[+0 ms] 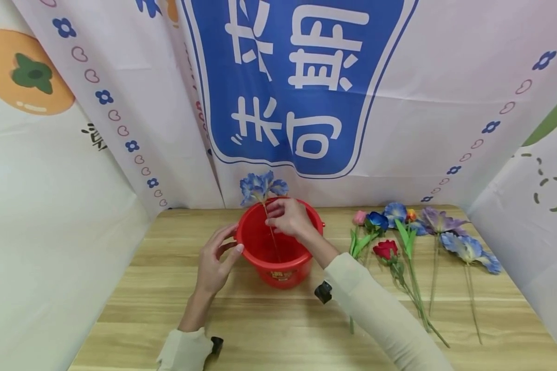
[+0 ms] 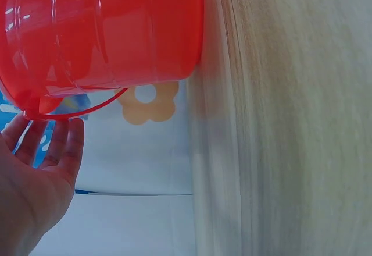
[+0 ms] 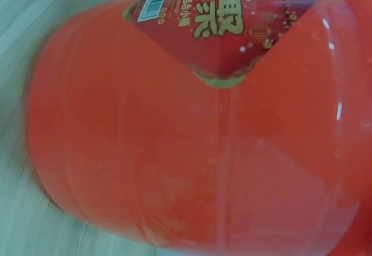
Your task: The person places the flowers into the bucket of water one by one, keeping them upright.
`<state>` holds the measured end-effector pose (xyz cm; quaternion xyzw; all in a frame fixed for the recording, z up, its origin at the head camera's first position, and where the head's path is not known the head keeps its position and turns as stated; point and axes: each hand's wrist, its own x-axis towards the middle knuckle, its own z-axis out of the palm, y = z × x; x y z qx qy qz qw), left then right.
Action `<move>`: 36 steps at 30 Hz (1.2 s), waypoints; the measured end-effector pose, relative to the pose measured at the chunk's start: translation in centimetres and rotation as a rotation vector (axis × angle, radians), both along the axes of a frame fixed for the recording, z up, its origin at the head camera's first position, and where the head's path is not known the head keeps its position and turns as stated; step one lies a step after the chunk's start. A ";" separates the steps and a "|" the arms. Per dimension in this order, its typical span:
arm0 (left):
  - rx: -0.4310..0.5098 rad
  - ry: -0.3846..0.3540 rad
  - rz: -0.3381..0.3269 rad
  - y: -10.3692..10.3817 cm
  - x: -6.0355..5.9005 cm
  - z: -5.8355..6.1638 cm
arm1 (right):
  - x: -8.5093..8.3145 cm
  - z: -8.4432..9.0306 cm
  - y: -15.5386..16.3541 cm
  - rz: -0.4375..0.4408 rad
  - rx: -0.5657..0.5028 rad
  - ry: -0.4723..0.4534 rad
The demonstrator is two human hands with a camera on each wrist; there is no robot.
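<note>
A red bucket [image 1: 283, 278] stands upright at the back middle of the table. Inside its rim, my right hand [image 1: 289, 217] pinches the thin stem of a blue artificial iris [image 1: 262, 186]. The bloom rises above the bucket's back rim, and the stem slants down into the bucket. My left hand [image 1: 215, 260] is at the bucket's left rim, fingertips and thumb touching it around the handle joint. Seen from the left wrist, those fingers [image 2: 71, 145] reach fairly straight toward the rim beside the thin red handle [image 2: 102, 106]. Only the bucket's labelled side [image 3: 174, 139] fills the right wrist view.
On the right of the wooden table [image 1: 167, 309] lie several artificial flowers: a red rose [image 1: 386, 249], a dark blue flower [image 1: 377, 220], a pink tulip [image 1: 359, 217], a purple iris [image 1: 438, 220] and a pale blue iris [image 1: 466, 248]. A printed cloth [image 1: 399, 129] hangs behind.
</note>
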<state>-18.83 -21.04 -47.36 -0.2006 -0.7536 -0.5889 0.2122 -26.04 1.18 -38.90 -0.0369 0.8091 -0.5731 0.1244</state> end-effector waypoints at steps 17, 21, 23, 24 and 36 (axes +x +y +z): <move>0.009 0.002 -0.002 0.1 0.0 -0.2 | 3.7 2.5 4.7 -0.034 -0.147 0.062; 0.014 0.007 -0.007 0.1 0.0 -0.2 | 4.2 2.8 7.1 -0.075 -0.192 0.088; 0.014 0.007 -0.006 0.1 0.0 -0.2 | 4.4 2.8 8.5 -0.101 -0.214 0.089; 0.014 0.006 -0.005 0.0 -0.1 -0.2 | 4.5 2.7 9.1 -0.118 -0.219 0.087; 0.008 -0.024 0.013 0.1 0.1 -0.1 | 5.6 -0.6 16.8 -0.274 -0.306 0.081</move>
